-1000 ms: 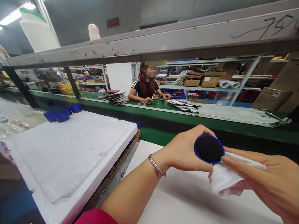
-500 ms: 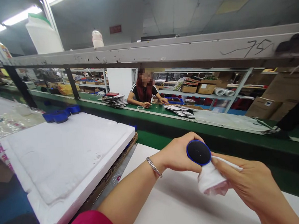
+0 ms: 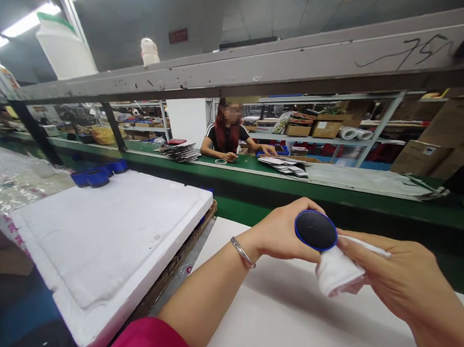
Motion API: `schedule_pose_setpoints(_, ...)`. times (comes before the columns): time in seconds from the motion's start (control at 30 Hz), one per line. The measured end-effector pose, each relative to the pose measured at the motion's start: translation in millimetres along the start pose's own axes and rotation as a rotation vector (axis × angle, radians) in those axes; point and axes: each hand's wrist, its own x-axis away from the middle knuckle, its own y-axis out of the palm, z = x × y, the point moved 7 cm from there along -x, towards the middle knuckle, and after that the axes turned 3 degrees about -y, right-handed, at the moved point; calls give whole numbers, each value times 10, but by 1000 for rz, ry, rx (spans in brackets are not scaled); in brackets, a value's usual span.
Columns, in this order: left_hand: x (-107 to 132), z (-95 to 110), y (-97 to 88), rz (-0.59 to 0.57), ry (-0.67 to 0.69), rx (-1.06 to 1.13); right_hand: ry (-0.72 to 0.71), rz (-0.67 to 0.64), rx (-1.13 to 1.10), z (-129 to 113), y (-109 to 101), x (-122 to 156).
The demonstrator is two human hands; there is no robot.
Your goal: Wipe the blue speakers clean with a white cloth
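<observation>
My left hand [image 3: 288,232] is closed around a round blue piece with a black top face [image 3: 316,230], its fingers curled behind the far side. A bracelet sits on that wrist. On the right, my right hand [image 3: 395,268] pinches a crumpled white cloth [image 3: 338,271] and presses it against the piece's edge near the front. Part of the cloth hangs below the piece, and a fold sticks out between thumb and fingers. Both hands are above a white board [image 3: 272,317]. How deep the piece is stays hidden by my hand and the cloth.
A thick white foam slab [image 3: 114,243] lies at the left, with several blue round pieces [image 3: 94,176] at its far corner. Beyond runs a green conveyor [image 3: 234,210] under a metal shelf [image 3: 249,67]. A person [image 3: 230,137] sits across, near stacked flat sheets [image 3: 284,165].
The view has shifted slightly. Both hands appear a little farther right, still holding the blue-rimmed piece and the cloth. The person's hand across the conveyor has moved a little to the right.
</observation>
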Motion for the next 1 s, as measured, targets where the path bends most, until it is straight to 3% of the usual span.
schedule_pose_setpoints(0.2, 37, 45, -11, -8, 32, 28, 207, -64, -189, 129, 46, 16)
schedule_pose_setpoints(0.57, 39, 72, 3, -10, 60, 2, 178, -61, -196, 81, 79, -3)
schedule_pose_setpoints(1.0, 8, -12, 16, 2, 22, -5, 203, 57, -109, 46, 34, -11)
